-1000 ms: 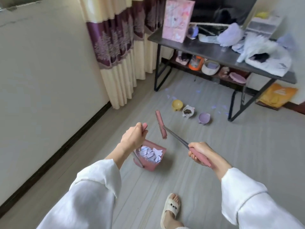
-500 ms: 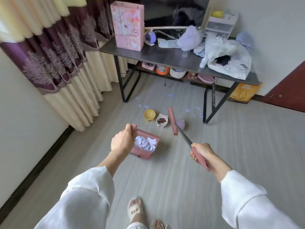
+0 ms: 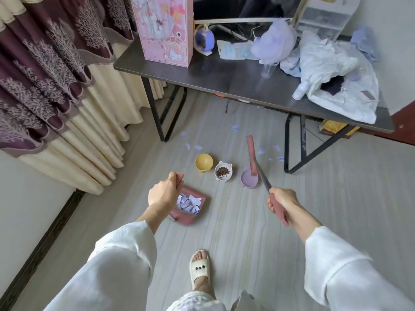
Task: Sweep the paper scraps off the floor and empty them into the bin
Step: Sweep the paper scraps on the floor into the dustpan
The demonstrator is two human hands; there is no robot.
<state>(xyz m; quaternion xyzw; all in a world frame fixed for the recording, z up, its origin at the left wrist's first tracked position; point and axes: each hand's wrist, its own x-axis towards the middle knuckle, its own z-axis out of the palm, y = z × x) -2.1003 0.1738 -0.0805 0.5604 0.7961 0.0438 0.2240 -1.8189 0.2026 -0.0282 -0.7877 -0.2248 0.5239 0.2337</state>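
Stepping closer to the tabletop point(image 3: 224, 79), the person's left hand point(image 3: 165, 194) is gripping the scrap-filled dustpan point(image 3: 190, 209), right hand point(image 3: 281, 202) gripping the broom point(image 3: 256, 163), while paper scraps point(image 3: 260, 151) are still lying beneath the tabletop.

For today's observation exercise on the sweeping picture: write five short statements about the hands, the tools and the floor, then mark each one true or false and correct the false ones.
1. The left hand holds the pink dustpan by its handle. True.
2. The dustpan is empty. False: white paper scraps lie in it.
3. The right hand grips the broom by its handle. True.
4. All scraps are off the floor. False: loose scraps still lie near the table leg.
5. The white bowl is empty. False: it holds brown pellets.
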